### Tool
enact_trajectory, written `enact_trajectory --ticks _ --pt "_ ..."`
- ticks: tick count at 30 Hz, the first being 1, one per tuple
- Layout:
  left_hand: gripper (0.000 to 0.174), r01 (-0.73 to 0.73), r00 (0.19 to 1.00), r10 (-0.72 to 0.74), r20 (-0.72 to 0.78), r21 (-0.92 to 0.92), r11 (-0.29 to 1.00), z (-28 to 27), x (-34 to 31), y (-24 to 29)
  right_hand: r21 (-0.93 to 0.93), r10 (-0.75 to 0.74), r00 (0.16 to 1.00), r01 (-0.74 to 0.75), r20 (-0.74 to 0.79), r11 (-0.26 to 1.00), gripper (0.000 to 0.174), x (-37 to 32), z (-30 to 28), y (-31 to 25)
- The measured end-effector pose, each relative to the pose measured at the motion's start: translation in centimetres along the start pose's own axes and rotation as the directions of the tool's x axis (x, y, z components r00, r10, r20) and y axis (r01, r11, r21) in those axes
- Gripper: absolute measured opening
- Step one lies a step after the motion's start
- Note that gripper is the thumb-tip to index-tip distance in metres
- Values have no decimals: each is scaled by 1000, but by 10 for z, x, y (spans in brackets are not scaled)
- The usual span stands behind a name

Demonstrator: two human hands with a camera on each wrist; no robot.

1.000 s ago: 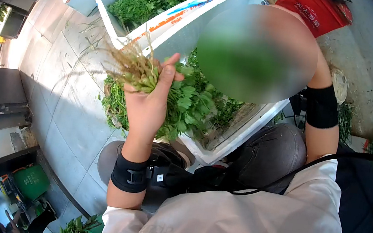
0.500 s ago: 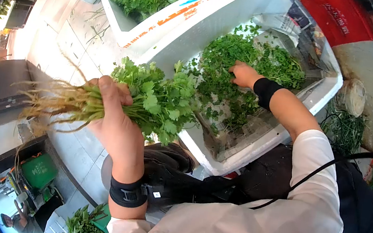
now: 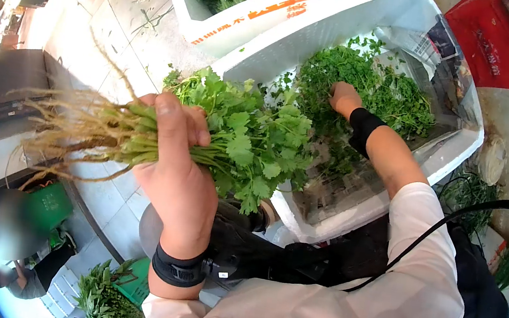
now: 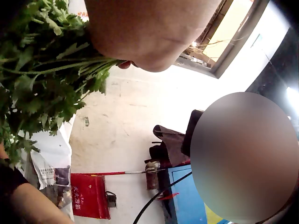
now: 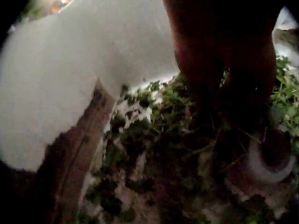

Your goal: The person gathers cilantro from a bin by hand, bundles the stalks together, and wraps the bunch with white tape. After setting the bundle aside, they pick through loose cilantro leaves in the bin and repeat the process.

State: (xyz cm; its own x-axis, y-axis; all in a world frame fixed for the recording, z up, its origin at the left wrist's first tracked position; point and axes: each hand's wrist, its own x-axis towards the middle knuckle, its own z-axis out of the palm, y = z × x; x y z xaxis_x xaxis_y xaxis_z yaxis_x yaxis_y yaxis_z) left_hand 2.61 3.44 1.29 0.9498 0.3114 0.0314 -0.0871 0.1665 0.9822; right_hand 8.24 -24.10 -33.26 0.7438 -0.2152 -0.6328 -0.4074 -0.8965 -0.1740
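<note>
My left hand (image 3: pixel 180 159) grips a bunch of coriander (image 3: pixel 256 143) round its stems. The bunch lies sideways: its long pale-brown roots (image 3: pixel 89 121) stick out to the left and its leaves spread to the right. In the left wrist view the leaves (image 4: pixel 42 74) fill the upper left. Down in the white foam box, my right hand (image 3: pixel 344 99) reaches into loose coriander (image 3: pixel 397 100). In the right wrist view that hand (image 5: pixel 224 70) is dark, its fingertips lost among the greens, so I cannot tell whether they pinch any.
The foam box (image 3: pixel 455 150) has newspaper along its right side. Behind it stands another foam box (image 3: pixel 233 31) with more coriander. A red box (image 3: pixel 497 46) sits at the upper right, and leafy greens (image 3: pixel 107 303) lie at the lower left. A black cable (image 3: pixel 453 214) crosses near my right arm.
The left hand swung the bunch left and down, then came back slightly right. The right hand, blurred at first, has been in the box's coriander since half a second ago. The view has shifted.
</note>
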Motion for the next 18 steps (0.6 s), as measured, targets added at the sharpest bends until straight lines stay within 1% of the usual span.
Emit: enact_trajectory --ticks 1,2,4,5,6,8,9,10,11,12,13,14,15,16,17,18 --pt "20 16 1000 -17 24 46 999 3 -2 3 97 -65 998 65 1 993 22 -4 -3 1" --pt "20 17 1000 -18 21 38 999 2 -2 4 90 -63 998 63 -1 994 22 -9 -8 3" --pt "20 36 999 -36 40 9 999 1 -1 1 210 -216 975 221 -49 952 22 -21 -26 9" --pt "18 45 998 -45 36 -2 999 2 -1 2 6 -320 947 320 -29 947 24 -30 -42 9" --pt "18 48 998 -47 38 -15 999 2 -1 3 -5 -312 949 312 -34 950 24 -40 -57 10" --pt "16 52 997 -48 60 -56 997 3 0 3 -100 -441 897 440 10 892 23 -65 -92 10" --pt "15 60 997 -56 50 -96 994 5 0 4 106 -462 887 460 0 882 24 -74 -106 13" --pt "15 59 997 -54 51 -109 992 5 1 4 353 -433 900 387 58 852 24 -91 -127 9" --pt "15 58 995 -48 93 -107 993 3 1 3 596 -360 925 224 118 771 22 -115 -146 3" --pt "16 56 990 -42 137 -106 993 3 0 4 783 -301 934 40 191 621 19 -136 -162 0" --pt "16 73 988 -58 145 -99 992 3 -2 7 814 -326 920 13 218 581 19 -143 -176 4" --pt "16 69 987 -51 149 -118 991 3 -3 9 808 -317 926 22 206 588 19 -152 -187 8" --pt "16 83 986 -64 153 -122 989 4 -4 10 531 -357 934 316 -27 786 18 -161 -198 12" --pt "16 98 984 -78 157 -121 988 5 -6 12 127 -461 860 493 -219 861 18 -169 -205 13" --pt "16 93 984 -71 162 -136 986 6 -8 13 545 -410 854 521 -321 657 18 -182 -205 12" --pt "16 104 981 -82 173 -124 987 6 -11 15 536 -408 851 525 -331 661 18 -190 -207 14"
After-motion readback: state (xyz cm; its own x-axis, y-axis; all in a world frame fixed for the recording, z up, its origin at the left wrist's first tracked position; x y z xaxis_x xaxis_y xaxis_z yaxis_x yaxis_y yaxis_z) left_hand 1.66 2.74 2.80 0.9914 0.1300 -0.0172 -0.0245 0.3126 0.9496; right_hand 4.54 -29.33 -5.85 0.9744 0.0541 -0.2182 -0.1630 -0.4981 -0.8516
